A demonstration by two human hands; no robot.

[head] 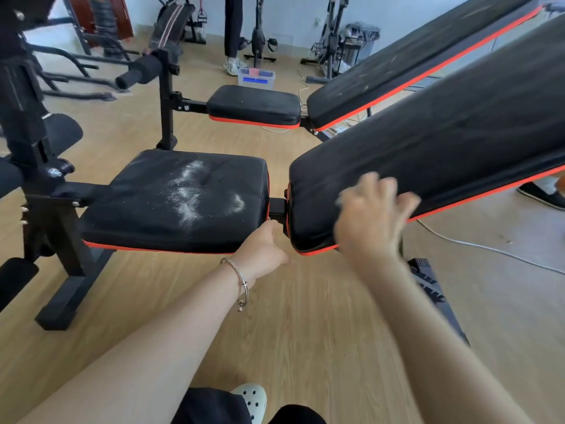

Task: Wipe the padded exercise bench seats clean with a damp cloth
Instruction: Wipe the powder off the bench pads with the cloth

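The near seat pad (177, 200), black with an orange edge, lies level just toward 9 o'clock of the view's centre. A smear of white powder (195, 194) streaks its top from the middle toward the 3 o'clock side. Across a narrow gap at 3 o'clock, joined by a black frame bar (276, 206), the matching backrest pad (443, 142) rises tilted toward 2 o'clock.

The left hand (263, 249) reaches into that gap and touches the seat's near corner at 5 o'clock. Its fingers point away from the camera and look curled, but whether they hold anything cannot be told. A thin metal bangle (238, 280) circles the wrist. The right hand (373, 215) is blurred. Its fingers are spread wide and lie against the low end of the backrest pad, gripping nothing.

At 12 o'clock stands a second bench with its own small seat pad (253, 107) and an inclined backrest (412, 59), both dusty. A foam roller bar (140, 71) juts out at 10 o'clock. Beyond the second seat a clear plastic box (256, 78) sits on the wooden floor (305, 332), near a standing person's legs (232, 26). A white cable (489, 249) trails across the floor at 3 o'clock, and a white perforated clog (252, 399) shows at 6 o'clock.
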